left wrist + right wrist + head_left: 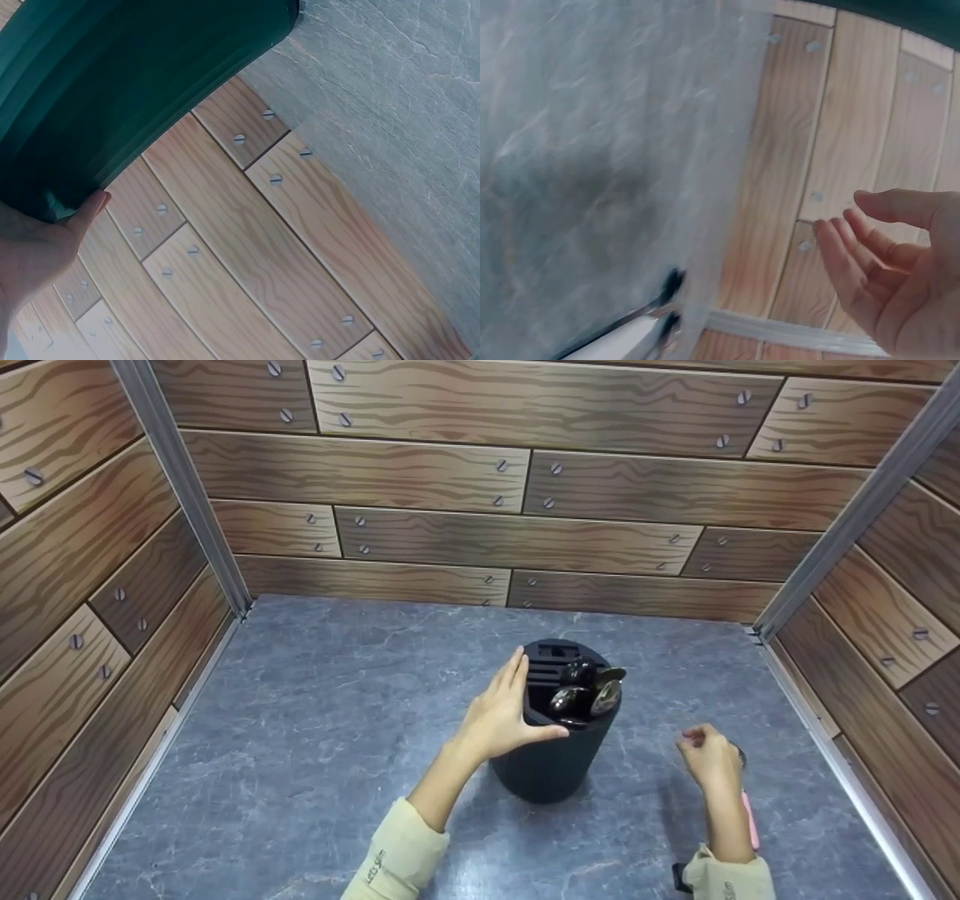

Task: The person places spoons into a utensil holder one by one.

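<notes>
A dark green utensil holder with a slotted black top stands upright on the table. Several shiny spoons stick out of its open front section, bowls upward. My left hand lies against the holder's rim, fingers straight along the left side and thumb stretched across the front. The left wrist view shows fingertips at the holder's green wall. Off to the right, my right hand hovers over the table with loosely bent fingers and nothing in them. Beside its forearm lies a slim pink thing, partly hidden by the arm.
The grey marbled tabletop is enclosed by wood-patterned walls at the back and both sides, with metal strips along the corners. Low in the right wrist view, a blurred thing with dark and pale parts lies on the table.
</notes>
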The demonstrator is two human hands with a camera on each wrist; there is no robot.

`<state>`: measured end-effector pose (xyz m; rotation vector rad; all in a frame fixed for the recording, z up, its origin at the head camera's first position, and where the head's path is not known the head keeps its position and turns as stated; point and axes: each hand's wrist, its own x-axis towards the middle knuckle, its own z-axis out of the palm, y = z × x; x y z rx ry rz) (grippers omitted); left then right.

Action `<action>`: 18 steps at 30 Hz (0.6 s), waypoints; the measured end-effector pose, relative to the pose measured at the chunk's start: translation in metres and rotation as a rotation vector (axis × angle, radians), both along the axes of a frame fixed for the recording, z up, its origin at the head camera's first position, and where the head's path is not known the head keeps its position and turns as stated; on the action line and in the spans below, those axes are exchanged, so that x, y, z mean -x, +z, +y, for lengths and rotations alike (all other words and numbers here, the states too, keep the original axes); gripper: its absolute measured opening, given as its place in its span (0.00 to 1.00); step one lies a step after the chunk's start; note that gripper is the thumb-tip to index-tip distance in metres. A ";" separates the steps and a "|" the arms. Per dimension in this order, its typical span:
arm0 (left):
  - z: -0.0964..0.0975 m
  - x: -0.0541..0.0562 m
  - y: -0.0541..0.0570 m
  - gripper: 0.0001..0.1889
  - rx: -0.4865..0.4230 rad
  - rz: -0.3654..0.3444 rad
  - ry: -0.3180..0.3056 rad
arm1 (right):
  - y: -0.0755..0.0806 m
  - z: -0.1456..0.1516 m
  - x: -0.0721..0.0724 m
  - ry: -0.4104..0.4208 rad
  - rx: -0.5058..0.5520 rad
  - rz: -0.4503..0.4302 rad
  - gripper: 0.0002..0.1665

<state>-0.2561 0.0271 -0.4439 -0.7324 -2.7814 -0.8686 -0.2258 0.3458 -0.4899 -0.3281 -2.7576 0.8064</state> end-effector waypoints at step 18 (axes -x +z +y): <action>0.000 0.000 0.000 0.61 0.006 -0.001 0.003 | -0.037 0.036 0.002 -0.174 -0.029 -0.371 0.26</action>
